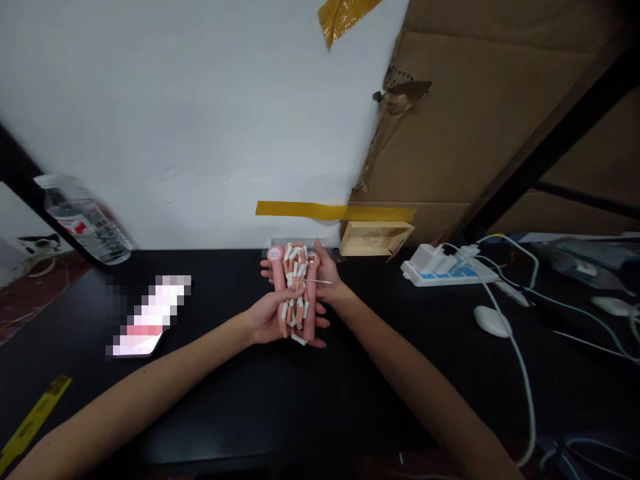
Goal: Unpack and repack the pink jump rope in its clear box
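Note:
A bundled pink and white item point(311, 310), with two pink handles and many short pink and white segments like a beaded jump rope, is held up over the black table. My left hand point(267, 317) grips its lower left part, thumb across the front and fingers behind. From the upper right, my right hand point(327, 273) holds it, with some fingers showing past the left edge. Clear plastic shows around its top. A thin pale strand sticks out to the right, in front of my right hand.
A phone point(150, 317) with a blurred screen lies left on the black table point(300, 413), near a plastic bottle point(90, 223) and a yellow strip point(35, 420). Behind is a wooden box point(375, 239). To the right are a power strip point(450, 273), cables and a white mouse point(493, 321).

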The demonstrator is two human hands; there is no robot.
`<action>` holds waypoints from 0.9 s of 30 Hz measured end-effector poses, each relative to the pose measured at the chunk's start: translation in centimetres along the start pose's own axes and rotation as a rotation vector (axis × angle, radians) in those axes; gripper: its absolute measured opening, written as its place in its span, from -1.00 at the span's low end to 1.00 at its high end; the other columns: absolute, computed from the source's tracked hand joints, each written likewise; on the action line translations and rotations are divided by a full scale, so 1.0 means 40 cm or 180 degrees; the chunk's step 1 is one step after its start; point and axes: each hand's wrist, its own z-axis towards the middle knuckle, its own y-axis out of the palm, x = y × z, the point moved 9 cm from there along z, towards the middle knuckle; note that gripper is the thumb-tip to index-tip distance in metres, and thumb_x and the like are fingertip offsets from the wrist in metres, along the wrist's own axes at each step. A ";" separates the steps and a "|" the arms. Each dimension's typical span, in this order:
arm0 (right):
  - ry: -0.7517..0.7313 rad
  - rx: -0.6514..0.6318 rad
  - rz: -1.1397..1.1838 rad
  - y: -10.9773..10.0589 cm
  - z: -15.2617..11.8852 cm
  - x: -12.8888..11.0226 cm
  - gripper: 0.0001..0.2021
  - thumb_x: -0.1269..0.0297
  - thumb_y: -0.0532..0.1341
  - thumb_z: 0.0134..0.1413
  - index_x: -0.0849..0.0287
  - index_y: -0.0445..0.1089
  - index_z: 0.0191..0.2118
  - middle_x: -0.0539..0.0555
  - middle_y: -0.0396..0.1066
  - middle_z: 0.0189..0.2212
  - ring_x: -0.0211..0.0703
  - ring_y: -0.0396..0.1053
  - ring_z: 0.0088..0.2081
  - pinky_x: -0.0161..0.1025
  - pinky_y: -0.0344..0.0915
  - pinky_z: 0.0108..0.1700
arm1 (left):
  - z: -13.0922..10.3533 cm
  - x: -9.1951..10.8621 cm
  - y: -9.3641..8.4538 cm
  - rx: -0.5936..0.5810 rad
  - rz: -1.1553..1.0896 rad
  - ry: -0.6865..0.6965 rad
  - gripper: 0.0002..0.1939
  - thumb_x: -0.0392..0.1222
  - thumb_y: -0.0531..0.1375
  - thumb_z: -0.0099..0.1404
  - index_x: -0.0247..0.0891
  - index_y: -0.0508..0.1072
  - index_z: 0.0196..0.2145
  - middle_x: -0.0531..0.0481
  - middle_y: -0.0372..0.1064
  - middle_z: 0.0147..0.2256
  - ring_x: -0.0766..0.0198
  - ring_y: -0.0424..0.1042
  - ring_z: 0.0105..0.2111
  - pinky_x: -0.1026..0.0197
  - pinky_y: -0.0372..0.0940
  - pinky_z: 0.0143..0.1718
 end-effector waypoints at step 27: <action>-0.0102 0.0054 -0.0113 0.005 -0.027 0.008 -0.27 -0.16 -0.08 0.07 0.39 0.25 0.13 0.39 0.38 0.12 0.19 0.18 0.29 0.17 -0.05 0.33 | 0.005 -0.055 -0.057 0.0602 -0.0204 -0.0432 -0.76 -0.29 0.23 0.21 -0.45 0.52 -0.17 -0.20 0.53 -0.28 0.09 0.55 -0.26 -0.10 0.26 0.08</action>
